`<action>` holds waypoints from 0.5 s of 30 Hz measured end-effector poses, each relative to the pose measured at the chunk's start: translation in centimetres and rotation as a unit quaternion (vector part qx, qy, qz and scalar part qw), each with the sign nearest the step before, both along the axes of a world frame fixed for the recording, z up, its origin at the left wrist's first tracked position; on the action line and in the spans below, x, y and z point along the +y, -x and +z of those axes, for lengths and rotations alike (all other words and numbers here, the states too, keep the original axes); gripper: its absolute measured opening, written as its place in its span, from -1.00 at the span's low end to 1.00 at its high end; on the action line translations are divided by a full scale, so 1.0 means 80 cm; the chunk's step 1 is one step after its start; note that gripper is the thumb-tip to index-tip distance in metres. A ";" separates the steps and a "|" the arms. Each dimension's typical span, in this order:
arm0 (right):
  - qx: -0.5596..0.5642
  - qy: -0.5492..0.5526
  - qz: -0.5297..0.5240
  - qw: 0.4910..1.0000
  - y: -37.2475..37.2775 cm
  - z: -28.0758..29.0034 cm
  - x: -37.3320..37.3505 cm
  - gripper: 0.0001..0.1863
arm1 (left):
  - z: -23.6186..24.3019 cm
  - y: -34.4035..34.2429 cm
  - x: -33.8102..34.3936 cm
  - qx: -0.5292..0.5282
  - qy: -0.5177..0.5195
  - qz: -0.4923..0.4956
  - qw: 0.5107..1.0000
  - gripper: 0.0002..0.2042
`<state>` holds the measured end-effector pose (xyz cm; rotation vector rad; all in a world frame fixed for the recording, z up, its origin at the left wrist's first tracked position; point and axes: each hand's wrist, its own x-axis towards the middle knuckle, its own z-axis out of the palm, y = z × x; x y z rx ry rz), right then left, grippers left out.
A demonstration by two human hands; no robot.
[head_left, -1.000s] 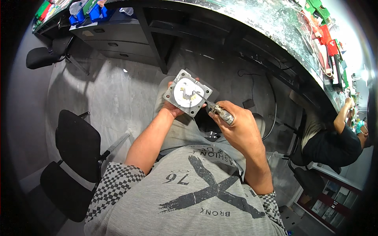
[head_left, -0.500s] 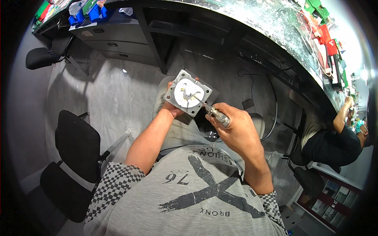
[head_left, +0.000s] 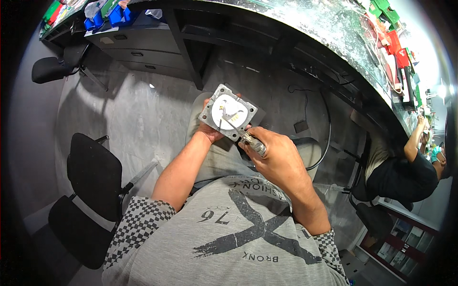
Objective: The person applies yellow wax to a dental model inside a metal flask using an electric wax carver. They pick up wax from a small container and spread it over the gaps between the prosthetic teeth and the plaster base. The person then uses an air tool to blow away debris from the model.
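metal frame (head_left: 207, 110), handpiece (head_left: 254, 143) in right hand (head_left: 281, 157)

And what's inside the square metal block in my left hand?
Inside the square metal block is a round white fill with small yellowish pieces in it. The tool in your right hand covers a sliver; what lies beneath the white surface can't be seen.
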<state>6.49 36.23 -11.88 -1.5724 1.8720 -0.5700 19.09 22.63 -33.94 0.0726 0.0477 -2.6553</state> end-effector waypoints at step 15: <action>0.002 0.032 -0.013 0.999 -0.008 -0.005 -0.017 -0.76 | -0.019 0.000 0.000 0.000 -0.019 0.037 0.999 -0.22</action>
